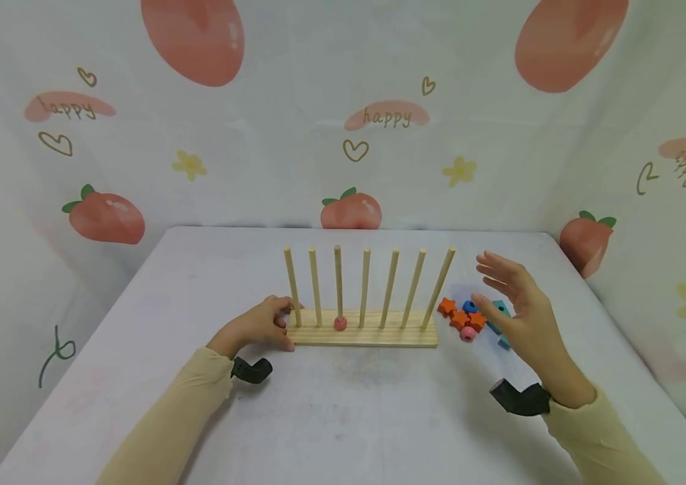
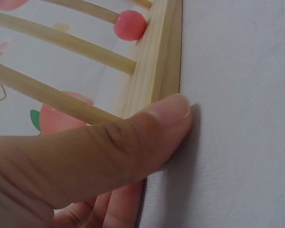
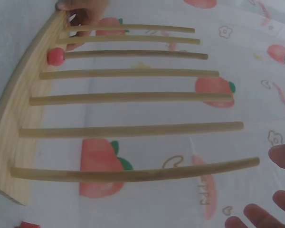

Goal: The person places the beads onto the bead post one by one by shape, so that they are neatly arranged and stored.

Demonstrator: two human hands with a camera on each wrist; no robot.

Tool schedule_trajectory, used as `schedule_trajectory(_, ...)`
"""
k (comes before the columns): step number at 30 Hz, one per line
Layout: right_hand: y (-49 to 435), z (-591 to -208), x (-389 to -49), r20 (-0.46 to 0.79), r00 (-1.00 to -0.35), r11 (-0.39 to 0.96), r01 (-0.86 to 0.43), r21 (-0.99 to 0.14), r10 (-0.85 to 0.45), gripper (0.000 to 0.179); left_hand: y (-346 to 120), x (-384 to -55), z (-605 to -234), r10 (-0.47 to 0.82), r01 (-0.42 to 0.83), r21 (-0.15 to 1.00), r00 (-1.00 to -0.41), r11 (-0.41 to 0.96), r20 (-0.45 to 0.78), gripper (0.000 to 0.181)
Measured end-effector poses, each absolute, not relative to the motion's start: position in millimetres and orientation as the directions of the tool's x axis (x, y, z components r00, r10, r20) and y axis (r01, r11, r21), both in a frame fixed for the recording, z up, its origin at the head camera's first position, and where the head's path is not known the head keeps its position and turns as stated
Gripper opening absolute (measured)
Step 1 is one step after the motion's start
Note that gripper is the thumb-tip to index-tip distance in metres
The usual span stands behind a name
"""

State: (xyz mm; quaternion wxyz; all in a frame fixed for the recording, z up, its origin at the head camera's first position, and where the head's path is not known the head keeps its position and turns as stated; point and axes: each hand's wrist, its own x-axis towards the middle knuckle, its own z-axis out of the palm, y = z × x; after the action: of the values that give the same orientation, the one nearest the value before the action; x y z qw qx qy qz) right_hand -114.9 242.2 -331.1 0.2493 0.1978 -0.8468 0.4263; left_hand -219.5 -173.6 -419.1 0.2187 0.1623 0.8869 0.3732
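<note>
A wooden peg board (image 1: pixel 367 335) with a row of several upright pegs stands on the table. One round red bead (image 1: pixel 340 323) sits at the foot of the third peg from the left. My left hand (image 1: pixel 262 325) grips the board's left end, its thumb (image 2: pixel 152 124) along the front edge and the other fingers behind. Held in the air right of the board, my right hand (image 1: pixel 518 313) has its fingers spread and holds nothing. Below and beside it lie loose beads: orange stars (image 1: pixel 459 319), a pink bead (image 1: pixel 468 333), a blue bead (image 1: pixel 470 306) and teal pieces (image 1: pixel 501 308), partly hidden by the hand.
The board and beads rest on a table with a white cover (image 1: pixel 343 417). Behind it hangs a white cloth (image 1: pixel 282 168) printed with peaches, hearts and flowers. Each wrist carries a black camera mount (image 1: pixel 521 399).
</note>
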Motion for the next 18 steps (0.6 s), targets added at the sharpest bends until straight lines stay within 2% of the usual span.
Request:
schedule_trajectory(7, 242, -349, -114, 0.465, -0.877, 0.577, -0.444, -0.686, -0.122, 0.065, -173, -220, -420, 0.464, 0.153, 0.727, -0.850, 0.669, -0.248, 0.072)
schedule_trajectory(18, 249, -380, -124, 0.228, -0.962, 0.690, -0.268, -0.673, -0.150, 0.058, -174, -221, -421, 0.473, 0.164, 0.730, -0.848, 0.663, -0.240, 0.069)
